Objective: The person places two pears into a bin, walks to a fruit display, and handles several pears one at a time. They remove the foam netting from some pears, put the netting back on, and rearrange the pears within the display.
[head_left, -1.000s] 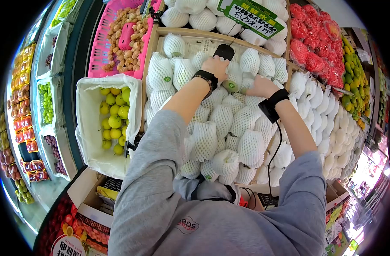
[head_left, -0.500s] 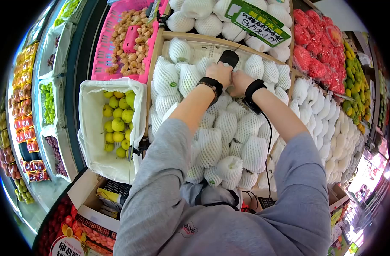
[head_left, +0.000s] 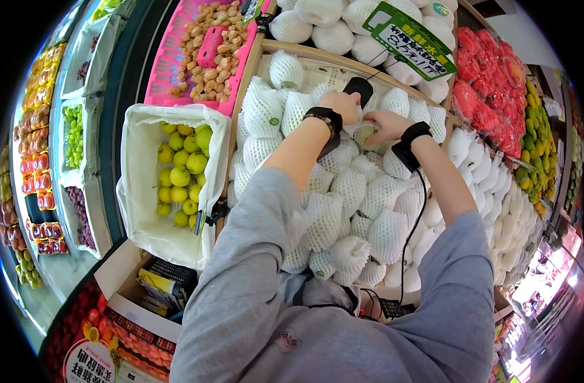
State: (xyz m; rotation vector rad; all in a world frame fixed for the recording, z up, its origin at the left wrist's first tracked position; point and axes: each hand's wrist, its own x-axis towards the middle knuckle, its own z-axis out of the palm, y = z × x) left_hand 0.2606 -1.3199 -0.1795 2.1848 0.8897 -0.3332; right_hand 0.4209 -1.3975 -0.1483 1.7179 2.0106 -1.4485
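My left hand (head_left: 341, 106) is over the crate of foam-netted fruit (head_left: 326, 220), its fingers curled downward. What lies under its fingertips is hidden. Just beyond it a dark, rounded block (head_left: 359, 91) stands at the foot of the price sign's thin rod. Close on the right, my right hand (head_left: 386, 126) closes around a pale green fruit (head_left: 366, 133) partly covered by white foam netting. The two hands are close together, with the fruit between them. Black bands circle both wrists, and a cable runs down from the right one.
Yellow-green fruit fills a white-lined bin (head_left: 129, 185) to the left. Behind it is a pink basket (head_left: 161, 57) of small brown fruit. A green price sign (head_left: 410, 41) overhangs the back row. Red-wrapped fruit (head_left: 486, 83) and more netted fruit lie to the right.
The view has shifted, moving the stall slightly right in the picture. My right hand has moved a little away from the left, and the pale green fruit now shows between them.
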